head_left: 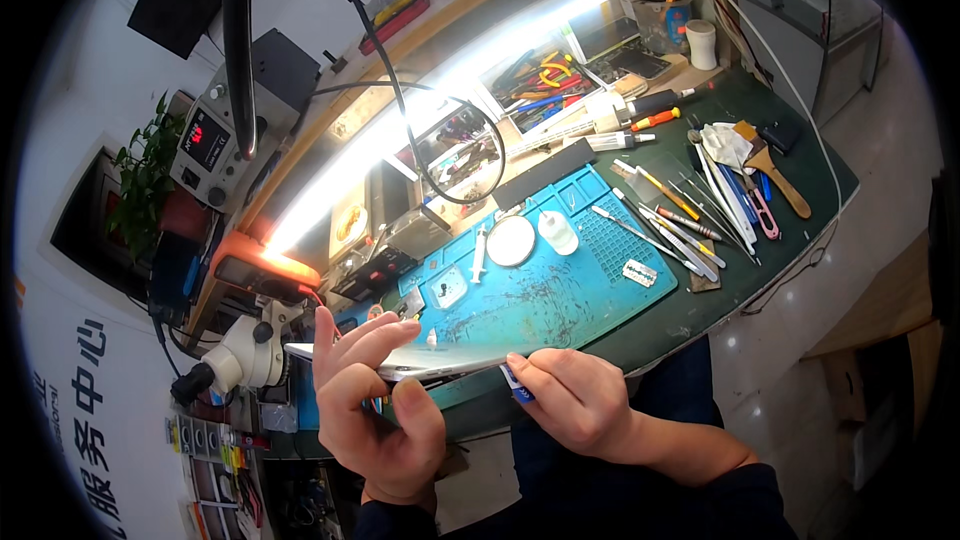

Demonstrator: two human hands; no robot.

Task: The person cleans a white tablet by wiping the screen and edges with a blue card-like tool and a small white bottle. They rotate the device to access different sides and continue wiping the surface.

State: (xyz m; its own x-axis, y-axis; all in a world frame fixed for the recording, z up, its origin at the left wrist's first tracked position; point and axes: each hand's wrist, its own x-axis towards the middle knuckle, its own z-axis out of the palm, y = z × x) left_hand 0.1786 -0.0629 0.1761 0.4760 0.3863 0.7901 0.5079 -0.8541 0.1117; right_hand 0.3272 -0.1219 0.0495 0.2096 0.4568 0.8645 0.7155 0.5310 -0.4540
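Note:
My left hand (375, 410) grips a thin, flat silver device (450, 362), tablet-like and seen almost edge-on, above the near edge of the bench. Its thumb is below and its fingers reach around the left end. At the device's right end, my right hand (575, 395) pinches a small blue and white flat piece (518, 386); its fingertips touch or nearly touch the edge. Most of that piece is hidden by the fingers. Beyond the hands lies a blue work mat (540, 300) with a syringe (479, 255), a round white dish (510, 241), a white bottle (558, 233) and a razor blade (640, 273).
Tweezers, brushes and several pen-like tools (690, 225) lie on the right. A wooden-handled brush (785, 180) is farther right. A microscope (235, 355) and an orange meter (262, 268) stand at left. A black cable (400, 110) loops over the back, near a tool tray (545, 80).

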